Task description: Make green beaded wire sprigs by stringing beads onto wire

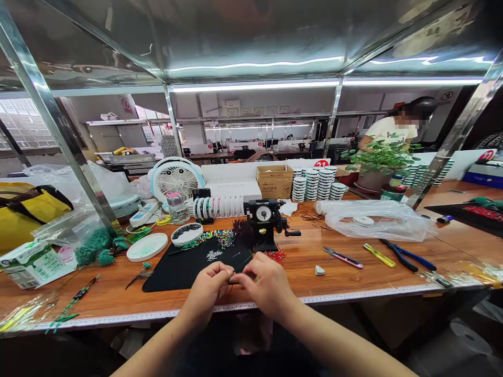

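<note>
My left hand [207, 289] and my right hand [264, 285] meet above the front edge of the wooden table [353, 272], fingers pinched together. Between them runs a thin dark wire [240, 265] with a tiny green bead near my right fingertips. Just beyond my hands lies a black mat [184, 269] with a heap of coloured beads [220, 238] and a small white beaded piece [214, 255]. A black hand-crank winding machine [266, 222] stands behind the mat.
Scissors [342, 257], a yellow tool [379, 255] and blue-handled pliers [408, 256] lie at the right. A white dish [147, 246], a fan [175, 180], stacked spools [314, 184], a clear plastic bag [377, 220] and a yellow bag [23, 212] crowd the table. Another person [396, 128] works at the far right.
</note>
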`<state>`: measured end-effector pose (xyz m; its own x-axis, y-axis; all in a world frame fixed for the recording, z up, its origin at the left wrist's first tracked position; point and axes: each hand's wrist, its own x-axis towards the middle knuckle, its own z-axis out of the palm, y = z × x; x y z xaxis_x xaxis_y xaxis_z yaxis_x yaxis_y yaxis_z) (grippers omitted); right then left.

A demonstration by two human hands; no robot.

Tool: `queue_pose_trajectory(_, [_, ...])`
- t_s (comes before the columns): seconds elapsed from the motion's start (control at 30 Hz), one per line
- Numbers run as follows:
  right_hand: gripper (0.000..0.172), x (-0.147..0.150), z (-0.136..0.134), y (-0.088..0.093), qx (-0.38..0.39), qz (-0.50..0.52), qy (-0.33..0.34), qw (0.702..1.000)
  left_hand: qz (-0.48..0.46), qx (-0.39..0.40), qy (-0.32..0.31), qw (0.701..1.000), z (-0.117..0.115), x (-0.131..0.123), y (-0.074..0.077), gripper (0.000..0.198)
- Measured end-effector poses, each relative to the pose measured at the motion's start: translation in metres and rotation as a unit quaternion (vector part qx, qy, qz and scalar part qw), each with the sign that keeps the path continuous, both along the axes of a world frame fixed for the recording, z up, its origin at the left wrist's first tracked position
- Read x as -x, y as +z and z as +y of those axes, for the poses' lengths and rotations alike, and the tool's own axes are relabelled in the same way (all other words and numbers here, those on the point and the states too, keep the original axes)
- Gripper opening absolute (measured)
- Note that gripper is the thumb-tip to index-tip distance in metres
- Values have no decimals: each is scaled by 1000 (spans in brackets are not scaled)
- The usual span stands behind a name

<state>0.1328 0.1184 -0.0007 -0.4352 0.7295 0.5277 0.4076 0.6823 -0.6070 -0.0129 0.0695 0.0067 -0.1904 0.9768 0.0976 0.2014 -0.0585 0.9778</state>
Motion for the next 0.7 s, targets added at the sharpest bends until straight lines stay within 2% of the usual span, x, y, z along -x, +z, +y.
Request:
queue_pose_trajectory(0.07, [17, 2, -9, -9, 51, -14, 24, 998, -22, 9, 1, 1000, 0, -1, -1, 19])
queue_pose_trajectory(0.13, [13, 2, -16, -15, 62, -9, 35, 997, -32, 9, 1, 999, 0, 0, 0, 19])
queue_pose_trajectory(0.23, [13, 0, -19, -14, -36, -12, 34, 999, -10, -1, -10, 1000, -3, 2, 4, 15])
queue_pose_trajectory(0.3, [15, -2, -15, -7, -106, -33, 61, 992, 74, -53, -34, 995, -6, 5, 6, 11])
queue_pose_trajectory(0.33, [17, -2, -11, -3, -118, -40, 76, 989, 138, -92, -49, 985, -8, 6, 6, 11])
queue_pose_trajectory(0.37, [19, -1, -6, 1, -111, -44, 89, 989, 210, -133, -61, 967, -9, 7, 4, 14])
queue_pose_trajectory(0.47, [17, 5, 14, 12, -27, -50, 97, 994, 400, -225, -67, 886, -10, 10, -5, 26])
queue_pose_trajectory(0.53, [14, 9, 27, 17, 14, -59, 107, 992, 476, -263, -59, 837, -8, 11, -11, 30])
queue_pose_trajectory(0.6, [14, 11, 36, 20, 29, -67, 117, 990, 505, -286, -73, 811, -6, 11, -14, 32])
queue_pose_trajectory(0.63, [14, 10, 37, 20, 30, -67, 120, 990, 495, -285, -85, 816, -5, 10, -13, 31])
queue_pose_trajectory(0.67, [14, 8, 36, 20, 32, -64, 118, 990, 467, -273, -91, 836, -4, 9, -11, 27])
queue_pose_trajectory(0.7, [14, 6, 33, 19, 28, -55, 108, 992, 420, -249, -90, 868, -4, 7, -9, 22])
